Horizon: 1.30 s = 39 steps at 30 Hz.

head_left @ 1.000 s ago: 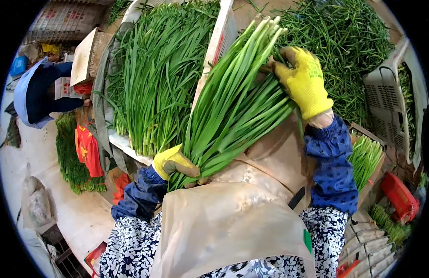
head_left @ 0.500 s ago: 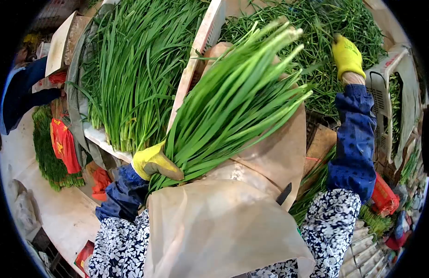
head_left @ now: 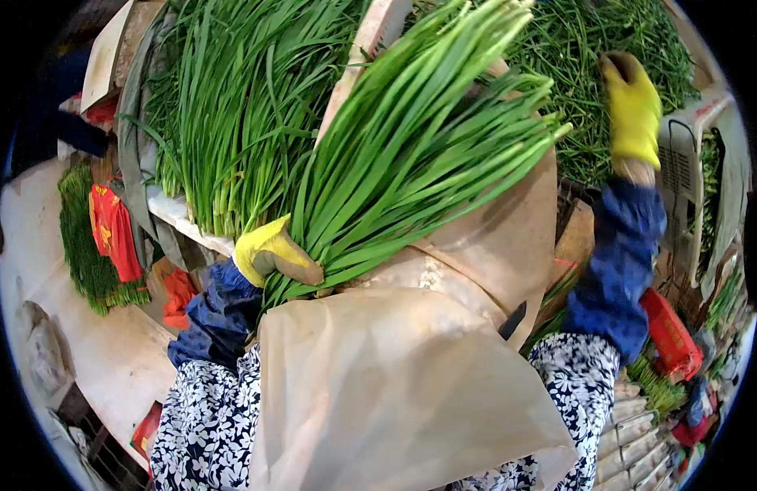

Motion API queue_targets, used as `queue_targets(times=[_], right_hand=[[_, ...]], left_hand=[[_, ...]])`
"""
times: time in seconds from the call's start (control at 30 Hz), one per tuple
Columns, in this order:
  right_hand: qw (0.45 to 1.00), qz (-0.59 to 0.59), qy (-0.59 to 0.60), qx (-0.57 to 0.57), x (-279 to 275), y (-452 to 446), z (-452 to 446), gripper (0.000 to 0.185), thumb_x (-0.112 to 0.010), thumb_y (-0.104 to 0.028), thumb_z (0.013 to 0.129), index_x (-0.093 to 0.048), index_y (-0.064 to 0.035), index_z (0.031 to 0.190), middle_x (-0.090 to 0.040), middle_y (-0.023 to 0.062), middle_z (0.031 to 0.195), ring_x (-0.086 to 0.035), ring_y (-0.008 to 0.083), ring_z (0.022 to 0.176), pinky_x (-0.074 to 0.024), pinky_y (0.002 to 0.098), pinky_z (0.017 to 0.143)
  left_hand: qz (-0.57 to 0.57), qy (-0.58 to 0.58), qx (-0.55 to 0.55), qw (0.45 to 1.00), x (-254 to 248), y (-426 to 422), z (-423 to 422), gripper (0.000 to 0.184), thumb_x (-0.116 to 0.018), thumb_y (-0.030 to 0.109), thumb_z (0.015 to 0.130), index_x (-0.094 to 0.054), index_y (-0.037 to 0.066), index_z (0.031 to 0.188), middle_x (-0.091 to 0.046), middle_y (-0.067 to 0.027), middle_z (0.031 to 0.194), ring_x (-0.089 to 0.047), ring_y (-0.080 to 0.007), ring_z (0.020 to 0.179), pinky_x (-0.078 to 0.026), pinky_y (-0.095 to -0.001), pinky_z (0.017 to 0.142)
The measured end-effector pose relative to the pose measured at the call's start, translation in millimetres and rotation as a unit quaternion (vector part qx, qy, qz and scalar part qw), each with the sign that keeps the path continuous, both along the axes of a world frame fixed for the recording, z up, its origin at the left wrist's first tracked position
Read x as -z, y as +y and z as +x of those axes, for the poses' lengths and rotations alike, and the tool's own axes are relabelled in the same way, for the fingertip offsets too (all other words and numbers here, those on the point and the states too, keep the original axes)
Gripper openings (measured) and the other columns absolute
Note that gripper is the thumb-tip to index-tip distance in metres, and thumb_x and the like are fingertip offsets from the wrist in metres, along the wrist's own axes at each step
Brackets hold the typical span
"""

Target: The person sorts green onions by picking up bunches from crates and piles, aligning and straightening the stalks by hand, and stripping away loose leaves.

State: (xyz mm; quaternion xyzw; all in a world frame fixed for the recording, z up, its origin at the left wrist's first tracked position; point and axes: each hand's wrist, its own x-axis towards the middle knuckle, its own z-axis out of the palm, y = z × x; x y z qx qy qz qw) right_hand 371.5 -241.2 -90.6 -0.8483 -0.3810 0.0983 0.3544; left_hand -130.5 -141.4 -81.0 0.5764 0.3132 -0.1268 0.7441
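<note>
My left hand (head_left: 278, 254), in a yellow glove with a dirty palm, is closed round the leafy end of a bunch of long green stalks (head_left: 403, 155). The bunch fans out up and to the right over my apron (head_left: 395, 376), its pale ends at the top. My right hand (head_left: 632, 106), also in a yellow glove, is raised at the upper right over a loose heap of green leaves (head_left: 566, 49). Its fingers are apart, slightly blurred, and nothing shows between them.
Upright green stalks (head_left: 231, 114) fill a white crate at the upper left. Another crate (head_left: 681, 164) stands at the right. A red bag (head_left: 115, 233) lies by more greens (head_left: 84, 237) on the left. Part of a person in dark clothes (head_left: 47, 106) shows at the far left.
My right hand has left the bunch and moved right, over the loose heap. My left hand has kept its hold, and the bunch's two parts have spread rightward.
</note>
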Motion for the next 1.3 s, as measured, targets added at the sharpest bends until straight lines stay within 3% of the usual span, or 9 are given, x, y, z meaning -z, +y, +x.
queue_targets(times=[0.1,0.17,0.6,0.87,1.0,1.1,1.13,1.2,1.3], right_hand=[[0.975,0.117,0.065,-0.175,-40,-32,-62,0.025,-0.074,-0.017,0.080,-0.069,-0.0074,0.103,-0.067,0.0105,0.097,-0.063,0.0267,0.093,-0.0488,0.0354,0.086],[0.945,0.067,-0.121,-0.298,-51,-39,-102,0.030,-0.077,-0.020,0.075,-0.069,-0.0102,0.101,-0.064,0.0096,0.105,-0.058,0.0318,0.103,-0.0438,0.0436,0.095],[0.927,0.155,-0.209,-0.269,-28,-40,-150,0.054,-0.077,-0.030,0.070,-0.064,-0.0122,0.119,-0.059,0.0076,0.115,-0.051,0.0331,0.115,-0.0382,0.0500,0.101],[0.911,0.139,-0.258,-0.290,-29,-35,-152,0.034,-0.073,-0.016,0.066,-0.067,-0.0143,0.100,-0.061,0.0032,0.095,-0.058,0.0273,0.097,-0.0414,0.0545,0.100],[0.949,0.128,-0.163,-0.238,-37,-48,-131,0.032,-0.072,-0.006,0.070,-0.070,-0.0102,0.101,-0.065,0.0063,0.097,-0.061,0.0289,0.098,-0.0457,0.0463,0.097],[0.950,0.266,0.159,0.037,-30,-58,-92,0.017,-0.065,0.004,0.080,-0.070,-0.0003,0.096,-0.069,0.0106,0.092,-0.065,0.0235,0.088,-0.0516,0.0339,0.081],[0.998,0.012,-0.019,0.064,-21,-68,-45,0.024,-0.066,-0.013,0.083,-0.068,-0.0009,0.103,-0.068,0.0152,0.098,-0.064,0.0283,0.091,-0.0507,0.0385,0.082],[0.880,-0.373,-0.275,0.106,-17,-69,6,0.058,-0.066,-0.047,0.082,-0.063,-0.0027,0.120,-0.061,0.0233,0.120,-0.060,0.0364,0.107,-0.0463,0.0461,0.092],[0.986,-0.015,-0.141,-0.086,-38,-21,-34,0.061,-0.072,-0.042,0.081,-0.061,0.0022,0.121,-0.061,0.0227,0.120,-0.060,0.0353,0.110,-0.0471,0.0409,0.093]], left_hand=[[-0.068,-0.021,-0.041,0.997,0,-2,3,0.015,-0.079,0.005,0.074,-0.074,-0.003,0.086,-0.073,-0.0132,0.089,-0.071,-0.0188,0.084,-0.057,-0.0314,0.078],[-0.097,-0.020,-0.043,0.994,7,-1,3,0.015,-0.079,0.005,0.073,-0.074,-0.003,0.085,-0.073,-0.0132,0.088,-0.071,-0.0188,0.084,-0.057,-0.0318,0.078],[-0.132,-0.049,-0.092,0.986,27,-7,-8,0.020,-0.079,0.008,0.074,-0.073,-0.004,0.089,-0.072,-0.0125,0.090,-0.069,-0.0189,0.084,-0.057,-0.0306,0.075],[-0.152,-0.041,-0.100,0.983,16,-10,8,0.024,-0.081,0.006,0.072,-0.071,-0.005,0.092,-0.071,-0.0132,0.092,-0.067,-0.0177,0.082,-0.056,-0.0280,0.074],[-0.172,-0.022,-0.136,0.975,25,-12,9,0.028,-0.083,0.004,0.070,-0.071,-0.005,0.093,-0.071,-0.0120,0.091,-0.065,-0.0152,0.080,-0.055,-0.0268,0.073],[-0.126,-0.059,-0.088,0.986,46,-7,-10,0.030,-0.084,0.003,0.067,-0.071,-0.004,0.093,-0.071,-0.0097,0.090,-0.064,-0.0118,0.079,-0.054,-0.0267,0.071],[-0.061,-0.095,-0.013,0.994,49,-5,-15,0.031,-0.085,0.003,0.066,-0.071,-0.004,0.092,-0.071,-0.0088,0.090,-0.063,-0.0104,0.078,-0.055,-0.0267,0.071],[-0.042,-0.077,0.027,0.996,33,-2,-4,0.031,-0.085,0.003,0.066,-0.070,-0.003,0.093,-0.071,-0.0071,0.089,-0.062,-0.0086,0.078,-0.054,-0.0272,0.071],[-0.125,0.015,-0.082,0.989,-10,-3,25,0.033,-0.084,0.005,0.068,-0.069,-0.002,0.096,-0.071,-0.0060,0.091,-0.061,-0.0087,0.079,-0.054,-0.0284,0.074]])
